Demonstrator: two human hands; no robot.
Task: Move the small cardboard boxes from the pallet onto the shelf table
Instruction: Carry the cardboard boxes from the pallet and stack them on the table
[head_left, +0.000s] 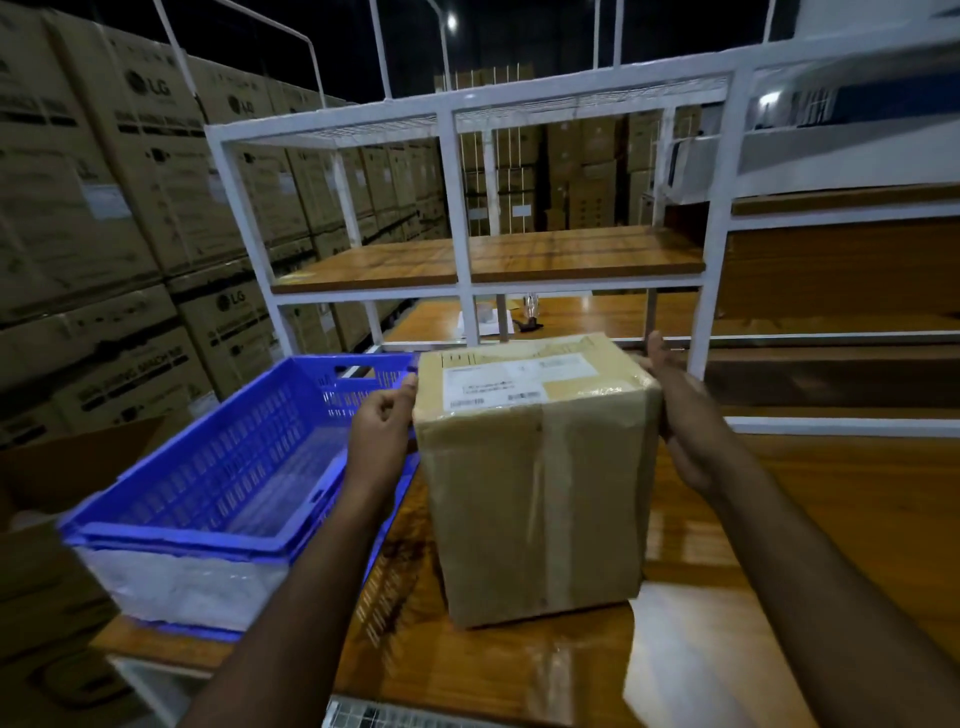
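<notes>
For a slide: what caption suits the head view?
Both hands set a taped cardboard box on the wooden table.

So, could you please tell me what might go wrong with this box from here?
1. The cardboard box is tall and stands upright on the glossy table; the left hand and right hand hold only its upper sides, so it could tip.
2. The blue crate sits close beside it and could get knocked.
</notes>
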